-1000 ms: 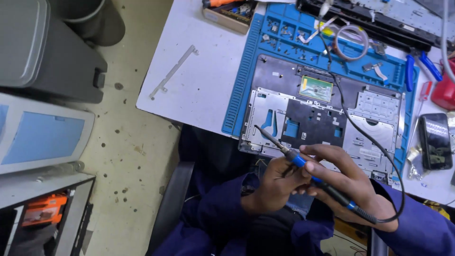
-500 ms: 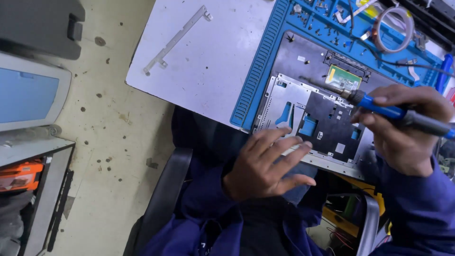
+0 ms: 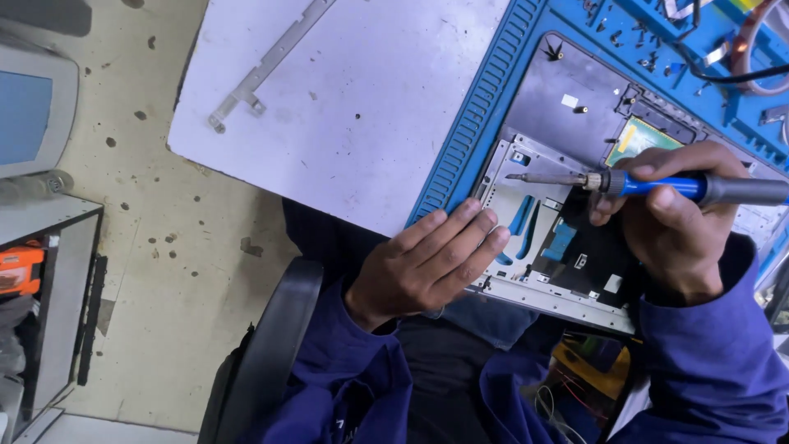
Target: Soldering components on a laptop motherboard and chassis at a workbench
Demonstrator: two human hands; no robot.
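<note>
Blue and grey, the iron (image 3: 657, 185) sat in the right hand (image 3: 670, 222), with fingers curled shut around its blue grip. Its thin metal tip pointed left, just above the metal frame of the laptop base (image 3: 559, 238). The iron looked light and stiff, like a fat pen. The blue grip seemed the only safe spot to hold, because the tip was likely very hot. A black cord (image 3: 723, 74) ran behind the laptop base and could tug on the iron.

The laptop base lay on the blue mat (image 3: 485, 107), at the near edge of the table (image 3: 345, 107). The left hand (image 3: 427, 267) lay flat and open on the near left corner of the laptop base, holding nothing, only pressing down. The base looked thin, hard and a bit bendy, with small parts inside that could break. The bare metal edge seemed the best place to hold it, away from the black board and the blue bits.

Left of the laptop base, far over on the table, lay a long metal bracket (image 3: 263, 70). Tiny screws (image 3: 637, 57) sat on the mat behind the laptop base.
</note>
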